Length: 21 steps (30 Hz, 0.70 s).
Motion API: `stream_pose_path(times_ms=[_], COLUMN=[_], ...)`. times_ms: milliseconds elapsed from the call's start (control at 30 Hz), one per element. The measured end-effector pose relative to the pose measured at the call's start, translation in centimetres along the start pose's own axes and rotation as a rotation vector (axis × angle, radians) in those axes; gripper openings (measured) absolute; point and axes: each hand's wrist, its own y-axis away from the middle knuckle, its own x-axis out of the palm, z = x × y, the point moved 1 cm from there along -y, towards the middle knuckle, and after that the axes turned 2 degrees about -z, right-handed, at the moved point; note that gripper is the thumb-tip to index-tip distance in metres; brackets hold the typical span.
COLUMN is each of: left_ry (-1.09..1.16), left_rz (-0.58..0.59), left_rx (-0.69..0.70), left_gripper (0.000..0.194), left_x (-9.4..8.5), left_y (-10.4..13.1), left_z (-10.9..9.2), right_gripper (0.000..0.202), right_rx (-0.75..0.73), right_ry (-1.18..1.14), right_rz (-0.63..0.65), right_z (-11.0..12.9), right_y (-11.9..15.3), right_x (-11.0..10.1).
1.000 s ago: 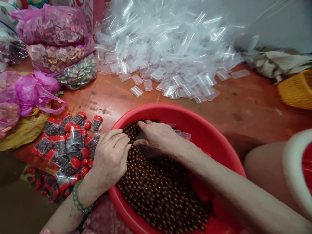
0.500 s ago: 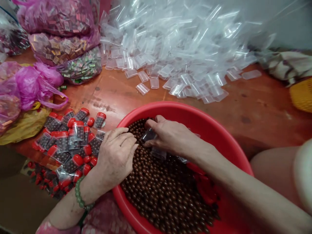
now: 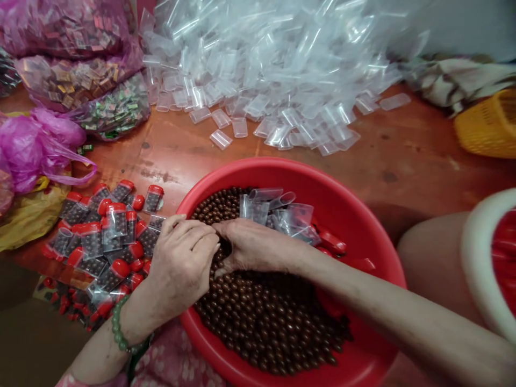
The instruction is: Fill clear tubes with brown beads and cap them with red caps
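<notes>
My left hand (image 3: 183,257), with a green bead bracelet on its wrist, is curled over the left rim of a red basin (image 3: 342,193). What its fingers grip is hidden behind its back. Against its fingertips, inside the basin, my right hand (image 3: 250,246) curves its thumb and fingers over small brown shiny balls (image 3: 266,322); the fingertips are hidden, and I cannot make out what they hold. Clear plastic sleeves (image 3: 296,217) lie on the balls beyond my right wrist. Red caps (image 3: 332,242) lie near them in the basin.
Left of the basin, red-capped clear packs (image 3: 92,242) filled with dark balls are piled. Loose clear sleeves (image 3: 274,70) heap across the back of the wooden table (image 3: 177,145). Pink bags (image 3: 72,32) stand at back left, a yellow basket (image 3: 484,126) and a white-rimmed bucket (image 3: 471,258) at right.
My right hand has moved left and down from the clear sleeves to my left hand, uncovering the sleeves. My left hand stays curled at the rim. The camera view has shifted slightly right.
</notes>
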Motion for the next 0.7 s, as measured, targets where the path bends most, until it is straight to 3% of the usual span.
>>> stream_pose_path(times_ms=[167,267,400,533,600,700], left_ry=[0.125,0.121,0.073,0.285,0.432,0.583], left_rz=[0.408,0.545,0.509,0.392,0.324,0.238], left_rx=[0.06,0.027,-0.016,-0.056,-0.103,-0.13], left_gripper=[0.023,0.022,0.016,0.013,0.011,0.016], left_x=[-1.5,-1.9,-1.4,-1.6,-2.0,-2.2], left_y=[0.6,0.7,0.5,-0.1,-0.3,-0.2], left_z=[-1.1,-1.6,-1.6,-1.3,-1.3,-1.4], right_gripper=[0.04,0.046,0.055,0.047,0.043,0.035], right_rx=[-0.055,-0.08,-0.106,-0.097,-0.073,-0.044], right_ry=[-0.651,-0.805,-0.928,-0.981,-0.924,-0.604], right_rz=[0.219,0.289,0.334,0.271,0.181,-0.12], right_z=[-1.6,-2.3,-2.4,-2.2,-2.3,-2.8], right_y=[0.0,-0.2,-0.1,1.5,3.0,5.7], right_x=[0.6,1.2,1.4,0.2,-0.9,-2.3])
